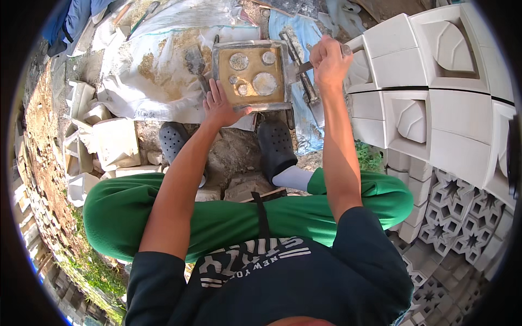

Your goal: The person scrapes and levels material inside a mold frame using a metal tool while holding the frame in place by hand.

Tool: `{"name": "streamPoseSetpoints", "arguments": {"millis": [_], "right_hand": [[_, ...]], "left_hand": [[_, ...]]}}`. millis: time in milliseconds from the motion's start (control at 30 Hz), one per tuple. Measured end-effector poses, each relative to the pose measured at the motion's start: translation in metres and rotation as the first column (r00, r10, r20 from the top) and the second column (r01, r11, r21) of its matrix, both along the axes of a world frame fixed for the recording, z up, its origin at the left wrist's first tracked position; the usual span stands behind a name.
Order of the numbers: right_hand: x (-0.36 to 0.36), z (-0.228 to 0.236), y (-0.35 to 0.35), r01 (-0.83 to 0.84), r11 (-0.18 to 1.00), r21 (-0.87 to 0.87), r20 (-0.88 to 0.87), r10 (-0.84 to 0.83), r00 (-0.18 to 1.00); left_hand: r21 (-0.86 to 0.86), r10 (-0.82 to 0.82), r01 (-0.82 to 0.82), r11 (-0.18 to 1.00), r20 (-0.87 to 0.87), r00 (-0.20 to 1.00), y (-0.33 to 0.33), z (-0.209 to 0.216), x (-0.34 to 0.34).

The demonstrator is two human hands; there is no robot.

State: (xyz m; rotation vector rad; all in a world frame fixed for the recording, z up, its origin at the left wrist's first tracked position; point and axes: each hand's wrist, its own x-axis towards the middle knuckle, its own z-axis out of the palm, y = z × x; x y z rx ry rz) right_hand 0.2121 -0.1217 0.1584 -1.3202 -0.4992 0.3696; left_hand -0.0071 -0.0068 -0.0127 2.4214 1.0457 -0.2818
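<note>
A square mould frame (247,43) lies on the ground in front of me. Its tan, sandy-looking filling (251,62) has several pale round shapes of different sizes in it. My left hand (220,108) rests at the frame's near left corner, fingers stretched along the side and thumb along the near edge. A small trowel (196,62) lies just left of the frame, its handle close to those fingers. To the right of the frame, my right hand (329,61) is closed around a handled tool (305,67), its flat end pointing at the frame's right side.
White sheeting (147,81) with sandy patches spreads to the left, and blue sheeting (310,127) with a dark metal bar (296,54) lies right. Pale cast blocks (399,51) are stacked at the right, star-patterned ones (462,212) below. Broken pale pieces (114,144) lie left.
</note>
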Motion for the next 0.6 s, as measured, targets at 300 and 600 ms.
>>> {"name": "streamPoseSetpoints", "arguments": {"millis": [300, 600], "right_hand": [[-0.016, -0.008, 0.002, 0.146, 0.977, 0.158, -0.022, -0.144, 0.989], [-0.016, -0.016, 0.009, 0.1, 0.994, 0.033, -0.003, -0.1, 0.995]], "left_hand": [[-0.004, -0.007, 0.007, 1.0, 0.012, 1.0, 0.0, 0.001, 0.0], [-0.039, -0.038, 0.036, 0.999, -0.061, 0.997, 0.001, 0.004, 0.0]]}}
